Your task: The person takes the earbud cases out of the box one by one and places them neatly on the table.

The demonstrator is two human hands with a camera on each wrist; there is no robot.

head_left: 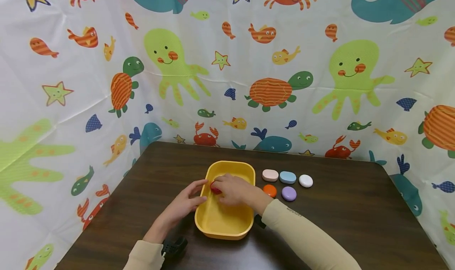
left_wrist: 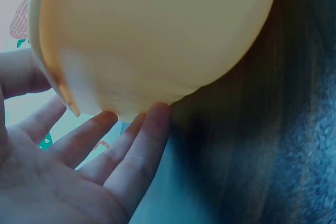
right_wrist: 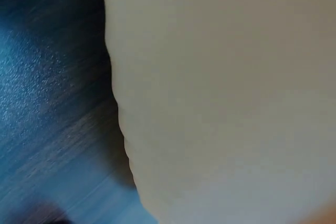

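Note:
On the table, a yellow rectangular tub stands between both hands. My right hand reaches into its far half, fingers curled around a small red object that is mostly covered. From the left, my left hand meets the tub's side near the rim. In the left wrist view its relaxed fingers rest their tips against the tub's outer wall. That outer wall fills most of the right wrist view, where the right hand's grip is hidden.
Right of the tub lie small smooth pieces: a pink oval, a light blue oval, a white round one, an orange round one and a purple round one. A sea-animal curtain hangs behind the dark wooden table.

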